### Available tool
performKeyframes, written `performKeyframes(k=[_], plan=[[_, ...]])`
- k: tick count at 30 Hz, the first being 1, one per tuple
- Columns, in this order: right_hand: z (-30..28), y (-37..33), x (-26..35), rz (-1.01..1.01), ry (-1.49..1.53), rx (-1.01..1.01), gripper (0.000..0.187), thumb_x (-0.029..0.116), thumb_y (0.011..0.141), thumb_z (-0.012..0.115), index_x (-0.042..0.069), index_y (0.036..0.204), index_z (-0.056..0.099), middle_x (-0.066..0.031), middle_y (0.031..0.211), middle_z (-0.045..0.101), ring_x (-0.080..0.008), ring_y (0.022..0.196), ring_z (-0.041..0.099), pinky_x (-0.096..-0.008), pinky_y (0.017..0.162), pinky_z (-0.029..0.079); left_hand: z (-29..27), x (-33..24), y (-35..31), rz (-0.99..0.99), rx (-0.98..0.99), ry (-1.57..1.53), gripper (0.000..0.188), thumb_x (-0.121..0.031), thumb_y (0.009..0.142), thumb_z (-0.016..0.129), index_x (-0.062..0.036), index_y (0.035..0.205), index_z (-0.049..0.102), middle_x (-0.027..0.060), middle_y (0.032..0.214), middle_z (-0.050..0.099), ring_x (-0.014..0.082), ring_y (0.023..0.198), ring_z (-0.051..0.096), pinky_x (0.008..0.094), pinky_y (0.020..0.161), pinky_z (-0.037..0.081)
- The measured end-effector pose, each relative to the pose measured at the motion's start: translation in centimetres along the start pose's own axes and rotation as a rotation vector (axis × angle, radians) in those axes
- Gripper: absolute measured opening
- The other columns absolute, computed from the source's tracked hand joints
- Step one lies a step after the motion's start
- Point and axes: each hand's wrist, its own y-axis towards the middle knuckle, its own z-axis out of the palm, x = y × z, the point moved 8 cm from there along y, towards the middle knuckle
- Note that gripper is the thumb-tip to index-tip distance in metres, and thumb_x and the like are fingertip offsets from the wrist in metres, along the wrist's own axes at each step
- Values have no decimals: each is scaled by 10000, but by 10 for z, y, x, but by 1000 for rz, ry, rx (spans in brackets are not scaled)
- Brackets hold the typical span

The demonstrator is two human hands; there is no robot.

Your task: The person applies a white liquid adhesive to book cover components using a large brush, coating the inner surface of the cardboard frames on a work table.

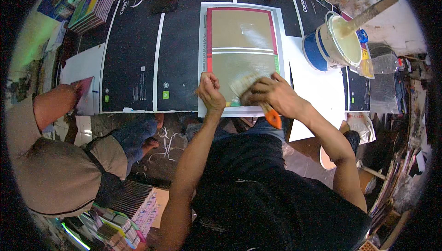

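A wide flat brush with an orange handle (273, 119) is gripped in my right hand (272, 95). Its pale bristles (244, 83) lie over the lower of two grey-brown panels (223, 69) and look slightly blurred. Both panels are on a printed sheet (203, 30) with red borders and a white band between them. A shiny wet-looking patch shows on the upper panel (241, 29). Curled into a fist, my left hand (212, 92) rests at the sheet's lower left edge. Whatever its fingers may hold is hidden.
At right, a white-and-blue bucket (316, 48) of pale paste holds a wooden stick (374, 14). White paper (317, 99) lies below it, over black boards (131, 62) covering the table. Stacked books (92, 11) stand far left. Another person (60, 168) sits at left, hand on a booklet.
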Motion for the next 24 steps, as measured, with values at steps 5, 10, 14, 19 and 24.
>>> performKeyframes(k=[5, 10, 14, 19, 24], plan=[[-12, -63, 3, 74, 27, 202, 310, 186, 754, 597, 227, 1054, 663, 23, 1023, 596, -172, 1038, 541, -378, 881, 388, -3, -1, 3, 80, 79, 20, 441, -346, 983, 276, -34, 734, 463, 47, 574, 424, 140, 513, 421, 292, 470, 312], [-88, -99, -23, 302, 201, -275, 271, 184, 786, 727, 76, 1030, 676, -63, 886, 672, -191, 775, 634, -332, 704, 487, -1, -7, 3, 22, 51, -14, 448, -350, 980, 288, -24, 725, 461, 54, 582, 412, 130, 524, 405, 282, 471, 302], [-57, -117, -54, 865, 620, -782, 264, 144, 815, 732, -13, 1003, 632, -59, 879, 668, -114, 789, 617, -244, 702, 506, 2, -5, 2, -1, 52, 10, 462, -367, 979, 290, -23, 721, 459, 51, 576, 411, 124, 512, 405, 275, 457, 293], [29, -99, -50, 894, 646, -844, 234, 151, 815, 705, -3, 961, 606, -70, 773, 627, -133, 713, 584, -276, 643, 471, 8, -9, 1, 71, 79, 53, 467, -377, 980, 285, -30, 721, 460, 46, 569, 405, 120, 499, 403, 274, 443, 291], [18, -183, -72, 1043, 437, -797, 179, 131, 860, 670, -20, 928, 603, -48, 794, 608, -79, 731, 537, -226, 625, 442, 7, -10, 2, 40, 75, 92, 450, -343, 982, 274, -28, 732, 476, 45, 568, 408, 123, 496, 402, 272, 449, 299]])
